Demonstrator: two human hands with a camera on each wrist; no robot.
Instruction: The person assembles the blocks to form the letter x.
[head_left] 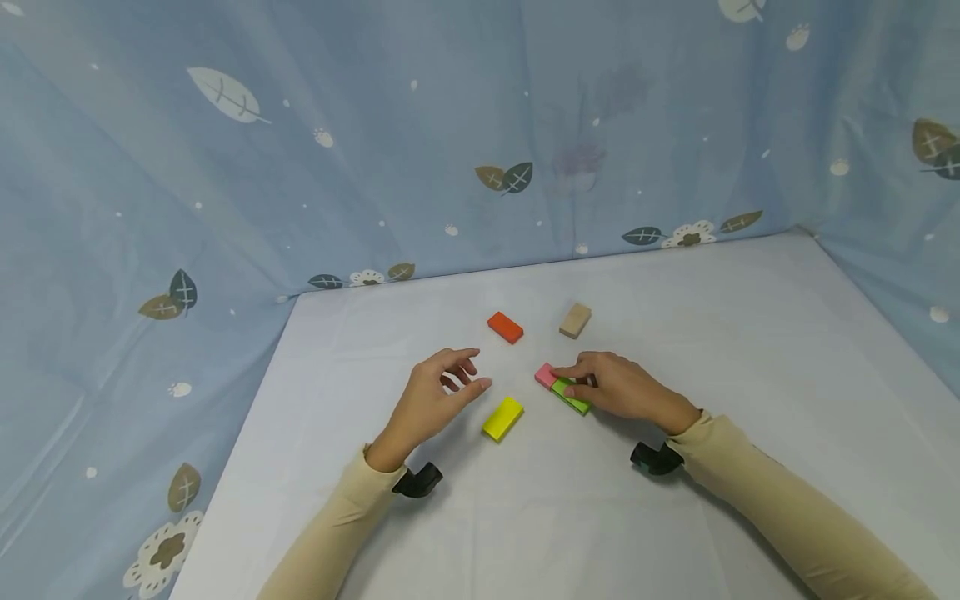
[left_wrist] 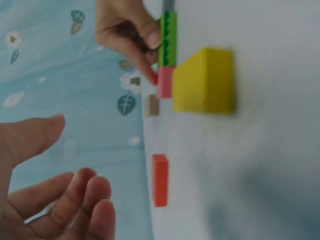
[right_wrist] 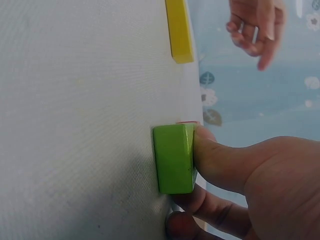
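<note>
A green block [head_left: 572,396] and a pink block [head_left: 546,376] lie end to end on the white table. My right hand [head_left: 626,387] pinches the green block, its thumb against one side; the index fingertip reaches to the pink block. In the right wrist view, the green block's near end [right_wrist: 172,159] faces the camera, with the thumb [right_wrist: 220,160] along it and other fingers partly hidden below. My left hand [head_left: 438,387] hovers with fingers loosely bent and holds nothing. Closest to it is a yellow block [head_left: 503,418] on the table, also seen large in the left wrist view.
Farther back on the table [head_left: 675,517] lie an orange-red block [head_left: 506,327] and a plain wooden block [head_left: 575,320]. A blue curtain [head_left: 420,125] with leaf prints hangs behind and beside the table. Dark wrist mounts [head_left: 657,458] sit under both sleeves.
</note>
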